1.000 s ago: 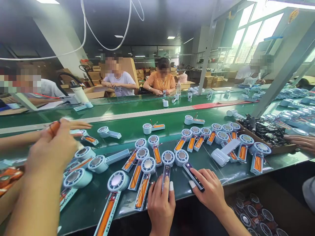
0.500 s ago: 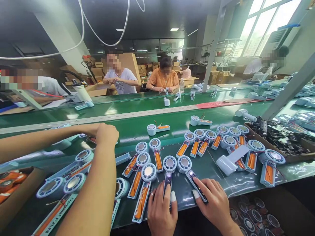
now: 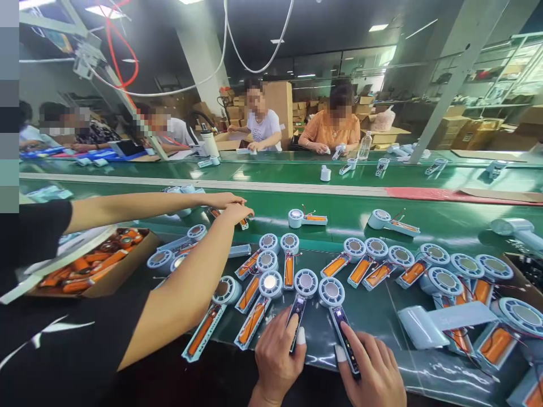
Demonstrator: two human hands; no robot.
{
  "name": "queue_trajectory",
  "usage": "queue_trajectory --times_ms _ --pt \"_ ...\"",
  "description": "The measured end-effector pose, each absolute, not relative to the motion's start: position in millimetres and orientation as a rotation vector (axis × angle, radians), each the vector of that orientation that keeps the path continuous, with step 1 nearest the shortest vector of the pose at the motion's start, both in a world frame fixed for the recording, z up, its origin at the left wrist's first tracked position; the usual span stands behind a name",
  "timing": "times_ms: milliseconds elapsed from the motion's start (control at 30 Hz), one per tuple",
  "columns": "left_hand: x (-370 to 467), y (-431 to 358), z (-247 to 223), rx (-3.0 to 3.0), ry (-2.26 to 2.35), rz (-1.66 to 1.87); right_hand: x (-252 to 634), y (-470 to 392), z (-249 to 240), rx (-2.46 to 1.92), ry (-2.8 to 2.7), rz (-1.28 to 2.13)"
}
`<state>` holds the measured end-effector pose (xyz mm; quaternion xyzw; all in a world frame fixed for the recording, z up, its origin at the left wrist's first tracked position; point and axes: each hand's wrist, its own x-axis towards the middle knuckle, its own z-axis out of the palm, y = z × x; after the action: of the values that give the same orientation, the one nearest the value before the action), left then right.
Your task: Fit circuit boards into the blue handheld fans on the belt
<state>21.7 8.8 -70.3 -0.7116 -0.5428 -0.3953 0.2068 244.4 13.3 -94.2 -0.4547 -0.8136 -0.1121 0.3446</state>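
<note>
My left hand (image 3: pixel 280 345) grips the handle of a light-blue handheld fan housing (image 3: pixel 306 282), with the index finger on the dark circuit board in the handle. A second fan housing (image 3: pixel 331 291) lies just to the right, its round head almost touching the first. My right hand (image 3: pixel 371 362) holds that one by the handle, index finger along its circuit board (image 3: pixel 343 328). White covers sit on both thumbs. Close to my left hand lie several open fan housings (image 3: pixel 270 284) with orange batteries in their handles.
Several more battery-fitted fan housings (image 3: pixel 399 257) spread to the right, a closed light-blue fan (image 3: pixel 424 328) among them. From the left, a co-worker's arms (image 3: pixel 190 271) reach across the bench. A carton of orange batteries (image 3: pixel 102 282) stands there. Beyond runs the green conveyor (image 3: pixel 271 198).
My view has turned left, bringing the co-worker's dark sleeve and the battery carton into fuller view. Both hands stay on the same two fan housings. The co-worker's arms still reach over the conveyor.
</note>
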Motion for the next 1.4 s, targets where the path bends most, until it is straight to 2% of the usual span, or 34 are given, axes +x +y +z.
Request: queue_trajectory --times_ms 467,1400 --pt "11.4 14.8 -76.3 -1.995 -1.443 -1.062 226.0 10.8 -66.7 -1.254 -1.968 -0.294" --pt "10.3 5.7 -92.0 -2.056 -1.58 -1.121 220.8 14.1 -64.0 -1.31 -1.985 -0.319"
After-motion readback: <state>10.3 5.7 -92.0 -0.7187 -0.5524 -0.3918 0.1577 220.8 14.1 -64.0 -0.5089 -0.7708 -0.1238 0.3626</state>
